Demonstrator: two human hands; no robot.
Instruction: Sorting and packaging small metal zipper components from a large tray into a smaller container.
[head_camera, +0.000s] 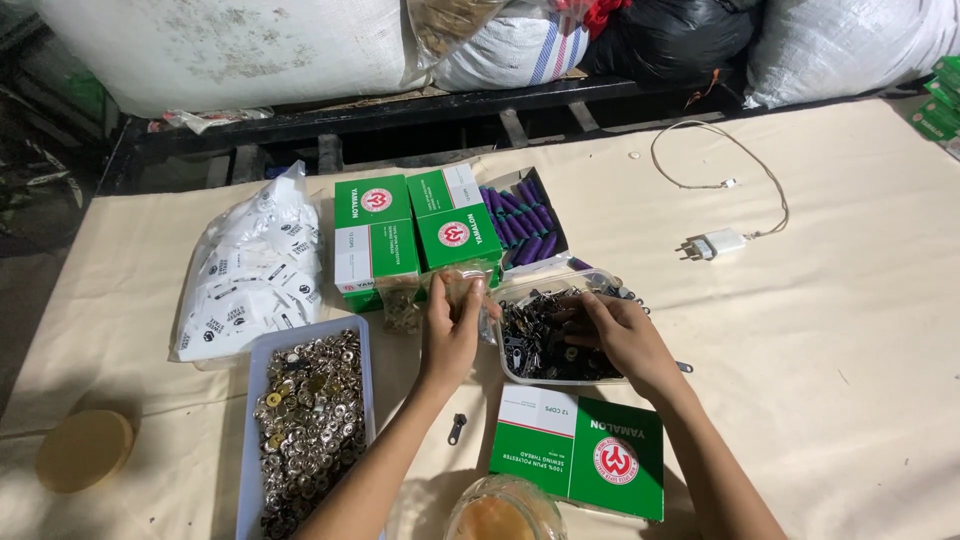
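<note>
Work surface: table (850, 330) covered in a cream cloth, lightly creased, lit evenly from above. Behind its far edge: a dark metal rack (400, 112), low and slatted. On the rack: large white woven sacks (230, 45), one stained; a white sack with blue stripes (520, 50); a black plastic bag (665, 35); a further white sack (840, 45) at right. Left of the table: dim floor (30, 230), details unclear.

boxes (415, 235) crowd left — right cloth (850, 330) seemingly free
</note>
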